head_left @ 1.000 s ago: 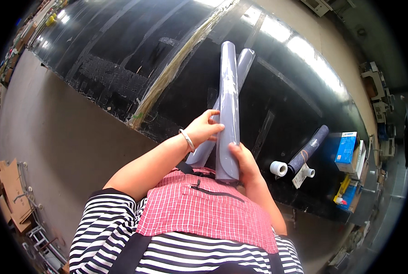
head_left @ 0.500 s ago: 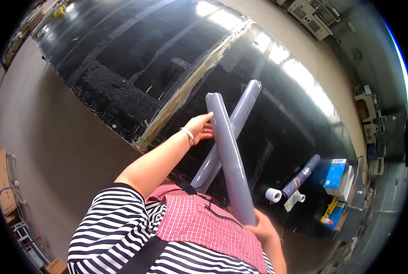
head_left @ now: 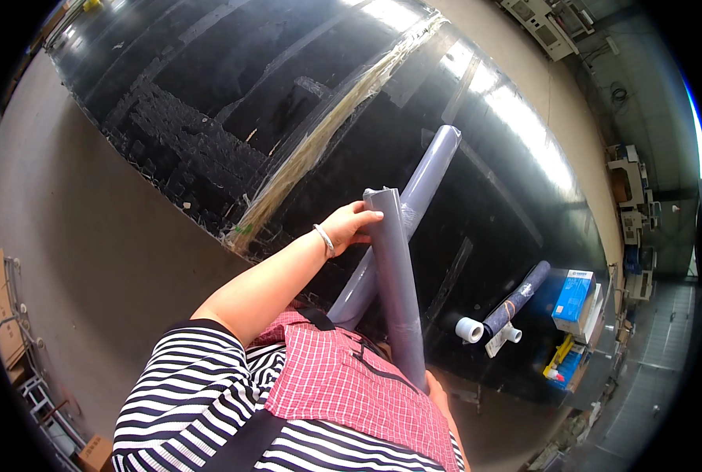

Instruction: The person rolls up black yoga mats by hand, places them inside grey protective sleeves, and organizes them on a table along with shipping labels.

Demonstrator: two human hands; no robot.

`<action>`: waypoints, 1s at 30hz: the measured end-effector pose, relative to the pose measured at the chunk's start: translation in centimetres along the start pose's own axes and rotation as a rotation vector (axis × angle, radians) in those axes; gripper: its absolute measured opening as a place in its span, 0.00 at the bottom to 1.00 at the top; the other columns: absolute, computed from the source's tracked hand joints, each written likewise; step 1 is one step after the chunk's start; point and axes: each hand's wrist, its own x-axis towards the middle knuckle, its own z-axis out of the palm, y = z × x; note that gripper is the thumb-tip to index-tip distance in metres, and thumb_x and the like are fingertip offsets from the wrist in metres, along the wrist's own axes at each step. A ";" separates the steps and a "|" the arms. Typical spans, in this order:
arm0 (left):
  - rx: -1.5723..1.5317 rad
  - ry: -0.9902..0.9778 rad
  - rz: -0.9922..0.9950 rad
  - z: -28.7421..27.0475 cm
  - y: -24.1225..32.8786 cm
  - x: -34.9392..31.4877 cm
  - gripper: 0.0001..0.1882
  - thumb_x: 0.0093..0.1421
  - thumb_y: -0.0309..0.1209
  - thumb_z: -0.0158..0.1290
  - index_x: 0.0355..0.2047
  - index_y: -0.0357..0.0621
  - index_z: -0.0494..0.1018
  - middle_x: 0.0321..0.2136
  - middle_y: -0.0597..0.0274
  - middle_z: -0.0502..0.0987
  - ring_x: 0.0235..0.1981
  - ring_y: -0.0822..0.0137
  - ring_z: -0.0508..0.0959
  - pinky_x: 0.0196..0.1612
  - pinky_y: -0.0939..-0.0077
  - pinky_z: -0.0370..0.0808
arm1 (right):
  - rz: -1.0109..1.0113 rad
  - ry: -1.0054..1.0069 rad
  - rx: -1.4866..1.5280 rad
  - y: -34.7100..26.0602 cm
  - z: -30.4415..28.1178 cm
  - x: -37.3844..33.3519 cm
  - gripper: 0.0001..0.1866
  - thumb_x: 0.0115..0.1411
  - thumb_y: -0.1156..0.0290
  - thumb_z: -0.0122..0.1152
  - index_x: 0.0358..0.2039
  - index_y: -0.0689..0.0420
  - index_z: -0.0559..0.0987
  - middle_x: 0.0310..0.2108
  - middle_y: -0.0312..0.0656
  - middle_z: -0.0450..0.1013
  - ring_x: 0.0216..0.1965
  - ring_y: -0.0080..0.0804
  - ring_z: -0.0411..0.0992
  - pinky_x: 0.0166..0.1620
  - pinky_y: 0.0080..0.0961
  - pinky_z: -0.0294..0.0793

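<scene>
"Left grip [head_left: 349, 226], as seen in the head view: is anything clasped by it?"

"Yes, it is clamped on the grey roll [head_left: 396, 271], close to the far end. The thumb is laid on the upper face, and the curled fingers are partly hidden behind the roll. A silver bracelet [head_left: 324, 241] is worn just behind that grip."

"And the right grip [head_left: 437, 391]?"

"It is set at the near end of the same roll. Most of it is hidden, so whether it is clamped there cannot be told."

"Where is the grey roll found?"

"It is held slantwise in front of the red checked apron [head_left: 343, 385], over the near side of the black table [head_left: 492, 228]. Its far end is pointed slightly leftward. A second roll [head_left: 436, 165], of a similar grey tone, is crossed by it; whether the two are touching cannot be made out."

"What else is set out on the table?"

"To the right, a thin dark blue roll [head_left: 525, 294] is laid, with a white roll [head_left: 469, 330] just beside its near end and a smaller white roll [head_left: 513, 334] on its other side. Farther right, a blue and white box [head_left: 573, 297] is seen, with a yellow object [head_left: 558, 354] near it."
</scene>
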 end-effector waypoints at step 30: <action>0.226 -0.077 -0.021 1.0 2.0 2.7 0.33 0.63 0.41 0.64 0.64 0.42 0.70 0.58 0.56 0.74 0.59 0.62 0.72 0.58 0.58 0.75 | -0.018 0.229 -0.209 -2.3 -0.1 -3.0 0.42 0.39 0.68 0.77 0.59 0.53 0.74 0.46 0.51 0.77 0.50 0.52 0.73 0.55 0.44 0.75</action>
